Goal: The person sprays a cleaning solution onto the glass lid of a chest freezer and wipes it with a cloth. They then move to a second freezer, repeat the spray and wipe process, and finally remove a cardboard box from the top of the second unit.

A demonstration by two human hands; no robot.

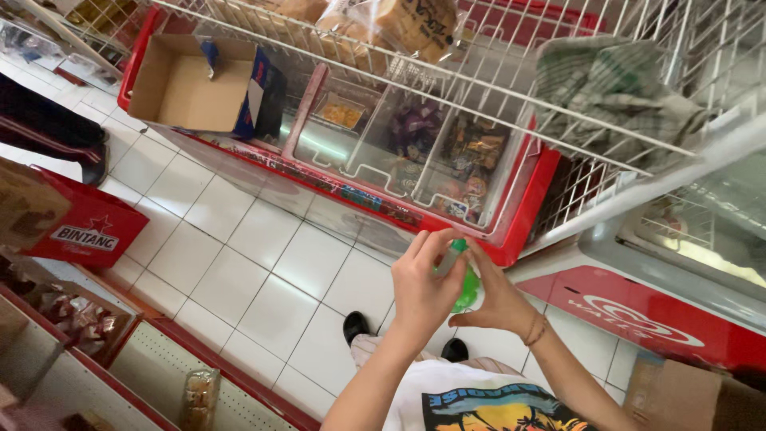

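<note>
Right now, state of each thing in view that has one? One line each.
green bottle: held upright between both hands, cap on.
left hand: fingers pinched on the bottle's green cap.
right hand: wrapped round the bottle's body.
chest freezer: glass lid shut, packets inside.
cardboard box: open, looks empty, resting on the freezer.
checked cloth: crumpled in the wire basket.

White tiled floor (263, 263) across centre; red crate (92, 227) at left, red chest freezer (511, 215) above, open cardboard box (199, 84) atop it.
</note>
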